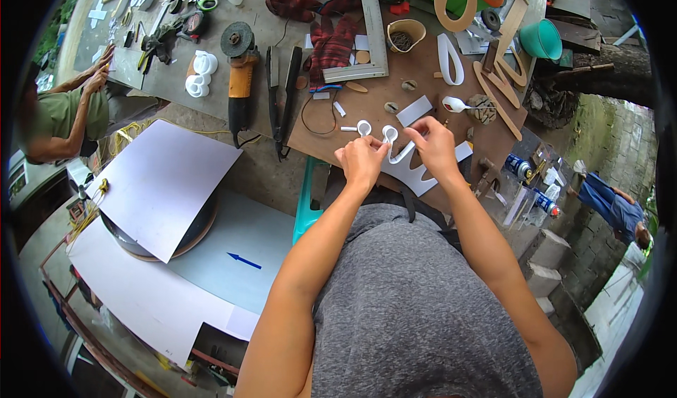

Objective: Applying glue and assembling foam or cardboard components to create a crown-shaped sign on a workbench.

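Note:
My left hand (361, 161) pinches a white curved piece (390, 135) with a small loop and a long bent strip. The fingers of my right hand (434, 147) are closed on the strip's upper right end. Another small white looped piece (364, 127) lies just left of it on the brown board (321, 119). A white rectangular bar (414, 110) sits above my right hand, and a white cut-out sheet with pointed curves (423, 185) lies under and beside my hands.
An angle grinder (240, 87), black tongs-like tool (282, 101), metal square (372, 27), gloves (331, 45) and wooden cut-out letters (497, 94) cover the table. Large white sheets (159, 172) are at left. A worker in green (63, 123) is at far left; another person (610, 204) is at right.

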`<state>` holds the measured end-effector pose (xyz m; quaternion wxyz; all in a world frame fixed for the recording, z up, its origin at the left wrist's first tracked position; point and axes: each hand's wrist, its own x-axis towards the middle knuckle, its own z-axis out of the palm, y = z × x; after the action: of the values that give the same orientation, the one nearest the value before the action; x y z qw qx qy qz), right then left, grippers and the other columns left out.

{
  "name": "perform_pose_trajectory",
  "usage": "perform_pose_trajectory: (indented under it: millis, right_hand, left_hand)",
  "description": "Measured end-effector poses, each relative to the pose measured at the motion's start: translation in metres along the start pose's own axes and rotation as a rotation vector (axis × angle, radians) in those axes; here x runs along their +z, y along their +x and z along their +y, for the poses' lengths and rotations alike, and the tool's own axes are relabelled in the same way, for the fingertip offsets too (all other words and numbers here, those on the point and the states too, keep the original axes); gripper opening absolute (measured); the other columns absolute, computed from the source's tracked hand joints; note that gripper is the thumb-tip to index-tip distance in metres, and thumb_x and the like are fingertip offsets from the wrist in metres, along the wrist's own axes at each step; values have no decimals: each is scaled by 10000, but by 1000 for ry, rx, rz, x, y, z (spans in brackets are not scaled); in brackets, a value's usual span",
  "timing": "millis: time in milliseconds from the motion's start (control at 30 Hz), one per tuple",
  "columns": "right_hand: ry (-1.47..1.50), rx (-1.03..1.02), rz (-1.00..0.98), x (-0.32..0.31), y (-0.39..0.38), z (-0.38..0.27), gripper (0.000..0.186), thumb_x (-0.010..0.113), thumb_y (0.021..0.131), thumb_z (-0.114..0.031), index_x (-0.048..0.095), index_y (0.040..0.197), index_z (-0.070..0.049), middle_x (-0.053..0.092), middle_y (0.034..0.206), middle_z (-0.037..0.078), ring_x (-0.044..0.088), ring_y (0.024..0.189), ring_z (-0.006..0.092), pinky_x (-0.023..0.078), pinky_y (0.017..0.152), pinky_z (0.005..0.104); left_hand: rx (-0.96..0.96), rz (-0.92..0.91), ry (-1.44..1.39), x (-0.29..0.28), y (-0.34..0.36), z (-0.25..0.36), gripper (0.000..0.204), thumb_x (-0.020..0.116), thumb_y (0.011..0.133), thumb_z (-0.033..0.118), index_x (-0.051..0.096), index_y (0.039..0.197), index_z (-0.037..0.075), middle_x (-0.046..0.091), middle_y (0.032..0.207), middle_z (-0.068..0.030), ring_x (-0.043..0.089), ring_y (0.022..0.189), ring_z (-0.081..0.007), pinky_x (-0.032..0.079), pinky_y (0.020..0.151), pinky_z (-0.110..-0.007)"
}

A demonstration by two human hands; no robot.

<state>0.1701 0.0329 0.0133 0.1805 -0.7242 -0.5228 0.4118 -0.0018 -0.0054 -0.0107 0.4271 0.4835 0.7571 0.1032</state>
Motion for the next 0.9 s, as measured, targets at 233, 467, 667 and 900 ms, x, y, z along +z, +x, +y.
perform_pose_trajectory:
  millis: [233,467,667,900]
  right_hand:
    - [-133,133,-219,28,29,3,357,852,819,-296,716,863,31,701,669,107,667,573,186,521,579,352]
    - [-192,191,-258,23,33,-7,396,869,778,-348,734,868,13,728,745,159,715,699,293,541,677,414]
    - [-155,205,-287,23,33,-6,424,881,761,-372,728,865,9,732,755,166,727,723,292,551,694,416]
    - [-235,147,-247,25,34,-6,465,885,742,-411,726,884,2,737,775,169,729,745,312,555,707,417]
  left_hand:
    - [-25,6,-21,0,-1,2,243,801,820,352,804,833,110,739,713,-91,707,747,-268,372,879,-399]
    - [1,6,1,0,-1,-1,266,798,826,356,804,847,91,748,733,-70,695,709,-234,376,851,-380]
    - [0,18,-31,2,-2,-1,243,799,816,352,803,830,109,733,701,-91,703,740,-272,374,885,-403]
    - [10,17,-11,1,-1,-1,265,794,829,357,805,855,93,748,730,-72,697,713,-240,379,862,-383]
